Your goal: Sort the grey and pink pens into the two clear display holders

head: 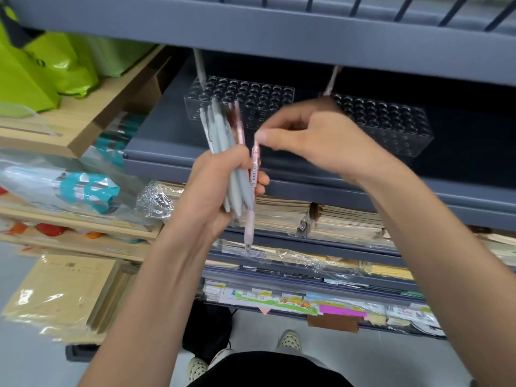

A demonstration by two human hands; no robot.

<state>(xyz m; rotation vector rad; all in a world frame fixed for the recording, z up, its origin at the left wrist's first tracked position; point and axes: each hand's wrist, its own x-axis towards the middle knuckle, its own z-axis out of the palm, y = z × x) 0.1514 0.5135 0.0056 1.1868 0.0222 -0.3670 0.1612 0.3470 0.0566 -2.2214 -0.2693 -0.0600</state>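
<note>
Upper centre, on dark grey metal shelf (173, 146): 2 clear perforated plastic display holders, left holder (251, 99) and right holder (391, 121). Mid-frame, left hand (206, 191) gripping bundle of slim grey pens (220, 129); right hand (315, 138) pinching top of pale pink pen (254, 163). Likely light, stiff, slick; best pinched near top.

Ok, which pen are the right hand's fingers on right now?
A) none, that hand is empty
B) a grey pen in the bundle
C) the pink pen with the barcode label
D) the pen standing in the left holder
C: the right hand pinches the top end of the pink pen, whose barcode-labelled barrel lies beside the grey pens gripped in the left hand.
</note>
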